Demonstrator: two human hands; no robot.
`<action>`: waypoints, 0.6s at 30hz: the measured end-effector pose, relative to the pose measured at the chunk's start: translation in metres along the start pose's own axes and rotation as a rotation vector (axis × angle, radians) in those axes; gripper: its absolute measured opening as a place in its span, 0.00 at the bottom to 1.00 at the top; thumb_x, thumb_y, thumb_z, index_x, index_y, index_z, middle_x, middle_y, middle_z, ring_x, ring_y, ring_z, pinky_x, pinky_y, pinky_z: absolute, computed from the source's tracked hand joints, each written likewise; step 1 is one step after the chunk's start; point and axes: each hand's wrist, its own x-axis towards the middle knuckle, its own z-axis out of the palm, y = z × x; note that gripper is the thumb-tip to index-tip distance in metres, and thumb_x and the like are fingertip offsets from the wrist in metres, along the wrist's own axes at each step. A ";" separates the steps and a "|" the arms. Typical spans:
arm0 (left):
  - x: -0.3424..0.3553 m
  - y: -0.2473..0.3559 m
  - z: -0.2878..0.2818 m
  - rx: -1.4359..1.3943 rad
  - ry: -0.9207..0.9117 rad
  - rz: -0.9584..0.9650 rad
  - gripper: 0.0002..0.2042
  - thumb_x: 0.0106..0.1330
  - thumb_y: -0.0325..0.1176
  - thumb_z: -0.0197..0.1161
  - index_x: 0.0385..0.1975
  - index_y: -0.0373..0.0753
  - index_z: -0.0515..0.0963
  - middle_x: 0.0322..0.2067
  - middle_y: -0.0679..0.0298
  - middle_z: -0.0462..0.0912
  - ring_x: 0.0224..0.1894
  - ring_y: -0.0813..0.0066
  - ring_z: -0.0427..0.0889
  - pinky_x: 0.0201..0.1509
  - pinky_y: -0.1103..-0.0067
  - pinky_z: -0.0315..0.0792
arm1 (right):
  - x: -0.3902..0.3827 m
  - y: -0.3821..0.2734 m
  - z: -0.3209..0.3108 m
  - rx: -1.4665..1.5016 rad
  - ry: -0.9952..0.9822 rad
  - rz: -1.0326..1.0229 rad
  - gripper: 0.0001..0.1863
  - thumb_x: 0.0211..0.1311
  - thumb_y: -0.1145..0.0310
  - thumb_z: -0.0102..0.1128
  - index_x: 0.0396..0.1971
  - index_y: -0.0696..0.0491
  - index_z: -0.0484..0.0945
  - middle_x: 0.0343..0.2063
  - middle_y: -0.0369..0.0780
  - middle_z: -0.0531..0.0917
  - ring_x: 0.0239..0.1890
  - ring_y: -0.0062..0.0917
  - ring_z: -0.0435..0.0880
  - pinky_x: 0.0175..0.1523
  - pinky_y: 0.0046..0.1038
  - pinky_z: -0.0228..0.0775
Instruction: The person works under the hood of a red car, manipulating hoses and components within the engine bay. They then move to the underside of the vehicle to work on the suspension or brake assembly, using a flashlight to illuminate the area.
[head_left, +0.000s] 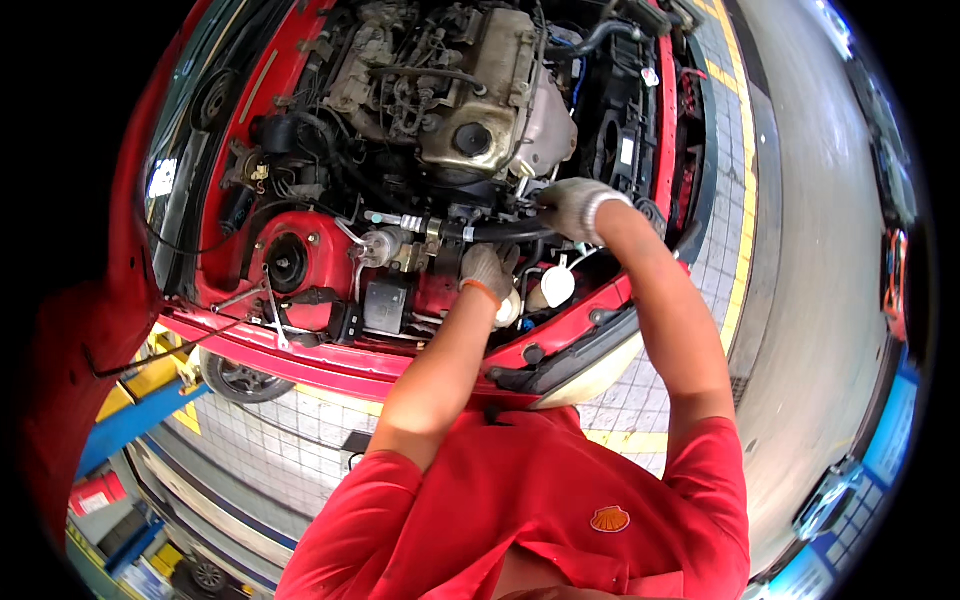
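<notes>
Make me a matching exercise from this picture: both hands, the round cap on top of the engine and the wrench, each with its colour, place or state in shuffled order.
Column one
1. Left hand
2. Right hand
3. Round cap
4. Wrench

Column two
A. Silvery, to the left of both hands
B. Gloved, white cuff edge
C. Black, on top of the engine
D. Gloved, orange cuff edge

Pairs: 1-D, 2-B, 3-C, 4-A

Hands (486, 270) beside, perhaps on, hose (505, 233)
</notes>
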 end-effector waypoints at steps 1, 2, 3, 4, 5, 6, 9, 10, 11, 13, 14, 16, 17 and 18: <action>0.013 -0.009 0.000 0.046 -0.046 0.051 0.08 0.76 0.34 0.60 0.48 0.41 0.82 0.46 0.58 0.88 0.50 0.61 0.87 0.55 0.64 0.85 | 0.026 0.002 0.011 -0.071 -0.143 0.030 0.22 0.67 0.57 0.58 0.55 0.51 0.87 0.53 0.50 0.88 0.58 0.47 0.86 0.62 0.40 0.78; 0.024 -0.014 -0.005 0.130 -0.100 0.135 0.08 0.76 0.35 0.61 0.48 0.42 0.82 0.46 0.59 0.88 0.50 0.62 0.87 0.52 0.64 0.86 | 0.047 0.003 0.020 -0.098 -0.182 0.005 0.22 0.67 0.57 0.58 0.55 0.51 0.87 0.53 0.50 0.88 0.58 0.46 0.86 0.62 0.40 0.78; 0.029 -0.016 -0.009 0.114 -0.084 0.143 0.08 0.77 0.35 0.61 0.49 0.43 0.82 0.47 0.60 0.88 0.50 0.63 0.87 0.50 0.64 0.87 | 0.064 -0.002 0.031 -0.109 -0.223 -0.024 0.22 0.66 0.57 0.58 0.55 0.51 0.87 0.53 0.49 0.88 0.58 0.45 0.86 0.63 0.40 0.78; 0.025 -0.020 0.005 -0.059 -0.011 0.061 0.08 0.76 0.35 0.62 0.50 0.45 0.82 0.47 0.62 0.88 0.50 0.65 0.87 0.48 0.67 0.87 | 0.077 0.011 0.048 -0.104 -0.229 -0.020 0.22 0.64 0.60 0.58 0.55 0.50 0.87 0.54 0.49 0.88 0.58 0.45 0.87 0.61 0.42 0.79; 0.030 -0.024 0.017 -0.240 0.061 -0.015 0.09 0.75 0.35 0.64 0.51 0.46 0.82 0.47 0.63 0.88 0.50 0.67 0.87 0.46 0.70 0.87 | 0.086 0.022 0.057 -0.109 -0.232 -0.025 0.22 0.63 0.62 0.57 0.54 0.50 0.88 0.54 0.48 0.88 0.58 0.45 0.87 0.60 0.43 0.80; 0.054 -0.023 0.001 -0.325 0.020 -0.021 0.12 0.79 0.39 0.56 0.55 0.44 0.80 0.50 0.60 0.88 0.54 0.63 0.87 0.56 0.63 0.86 | 0.084 0.006 0.053 -0.139 -0.268 -0.039 0.21 0.63 0.64 0.57 0.54 0.49 0.88 0.55 0.47 0.88 0.58 0.45 0.87 0.60 0.43 0.80; 0.077 -0.021 -0.028 -0.069 -0.187 0.000 0.15 0.81 0.42 0.52 0.59 0.45 0.78 0.55 0.59 0.86 0.57 0.62 0.86 0.60 0.63 0.85 | 0.076 -0.011 0.049 -0.147 -0.266 -0.024 0.21 0.64 0.65 0.58 0.55 0.48 0.88 0.55 0.46 0.88 0.59 0.45 0.87 0.60 0.43 0.81; 0.059 -0.011 -0.008 -0.327 -0.066 -0.142 0.17 0.82 0.42 0.48 0.61 0.44 0.76 0.59 0.58 0.83 0.59 0.60 0.84 0.64 0.63 0.82 | 0.077 -0.002 0.061 -0.169 -0.286 -0.008 0.24 0.66 0.61 0.56 0.61 0.43 0.84 0.55 0.46 0.88 0.61 0.43 0.86 0.65 0.41 0.76; 0.080 -0.026 -0.018 0.025 -0.196 0.154 0.17 0.82 0.42 0.48 0.61 0.44 0.76 0.59 0.57 0.83 0.60 0.60 0.84 0.65 0.62 0.82 | 0.076 0.004 0.066 -0.142 -0.280 -0.003 0.23 0.67 0.61 0.56 0.61 0.43 0.84 0.55 0.46 0.88 0.60 0.43 0.86 0.65 0.41 0.76; 0.111 -0.029 -0.046 0.375 -0.310 0.510 0.17 0.82 0.42 0.48 0.60 0.44 0.77 0.60 0.56 0.82 0.60 0.59 0.83 0.66 0.62 0.80 | 0.082 -0.016 0.057 -0.125 -0.245 -0.056 0.23 0.67 0.62 0.56 0.60 0.44 0.84 0.55 0.46 0.88 0.59 0.44 0.86 0.65 0.41 0.76; 0.111 -0.027 -0.043 0.378 -0.322 0.521 0.17 0.82 0.42 0.48 0.60 0.43 0.77 0.60 0.56 0.82 0.60 0.59 0.83 0.67 0.61 0.80 | 0.081 -0.020 0.055 -0.169 -0.211 -0.061 0.22 0.67 0.62 0.56 0.59 0.45 0.85 0.54 0.46 0.88 0.59 0.44 0.86 0.65 0.41 0.77; 0.038 -0.012 0.012 -0.262 -0.134 -0.149 0.17 0.82 0.43 0.48 0.60 0.42 0.76 0.59 0.55 0.83 0.60 0.59 0.83 0.67 0.61 0.79 | 0.065 -0.001 0.066 -0.199 -0.166 0.012 0.21 0.67 0.63 0.56 0.58 0.46 0.85 0.54 0.46 0.88 0.59 0.45 0.85 0.65 0.40 0.77; 0.023 -0.004 0.018 -0.208 -0.095 -0.132 0.17 0.82 0.42 0.49 0.59 0.41 0.77 0.58 0.55 0.83 0.60 0.60 0.83 0.67 0.61 0.79 | 0.059 0.000 0.061 -0.144 -0.104 0.001 0.20 0.68 0.63 0.57 0.56 0.48 0.85 0.53 0.46 0.88 0.58 0.46 0.86 0.63 0.40 0.78; 0.010 0.001 0.019 -0.155 -0.054 -0.119 0.16 0.81 0.42 0.50 0.58 0.41 0.77 0.57 0.55 0.83 0.60 0.61 0.83 0.67 0.61 0.79 | 0.050 0.003 0.057 -0.090 -0.049 -0.009 0.19 0.68 0.63 0.58 0.55 0.49 0.86 0.52 0.47 0.89 0.58 0.46 0.86 0.62 0.41 0.79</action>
